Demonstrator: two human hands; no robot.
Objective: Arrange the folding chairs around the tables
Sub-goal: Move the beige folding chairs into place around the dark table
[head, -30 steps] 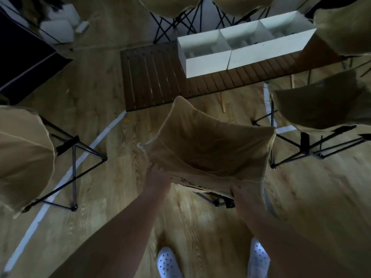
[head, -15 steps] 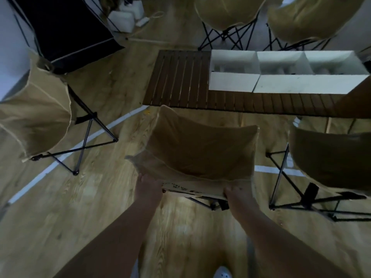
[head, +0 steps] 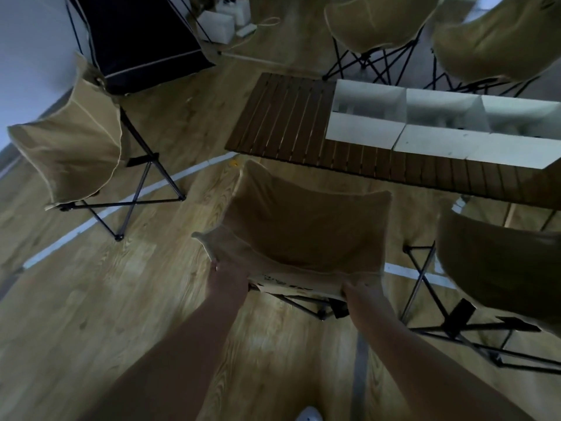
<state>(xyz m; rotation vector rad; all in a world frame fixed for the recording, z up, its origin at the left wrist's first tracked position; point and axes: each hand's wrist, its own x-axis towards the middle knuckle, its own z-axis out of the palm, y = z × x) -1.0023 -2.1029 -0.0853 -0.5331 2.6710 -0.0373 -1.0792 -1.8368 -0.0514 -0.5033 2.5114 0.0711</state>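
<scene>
Left hand (head: 226, 279) and right hand (head: 361, 291) each grip the near fabric edge of the tan folding chair (head: 303, 232), which sits beside the slatted table (head: 282, 117); dark print there illegible; white open boxes (head: 364, 138) on the table, contents unclear.

At frame centre, the left hand (head: 228, 279) and right hand (head: 359, 291) grip the near edge of a tan canvas folding chair (head: 306, 235), below the dark slatted wooden table (head: 291, 117).
</scene>
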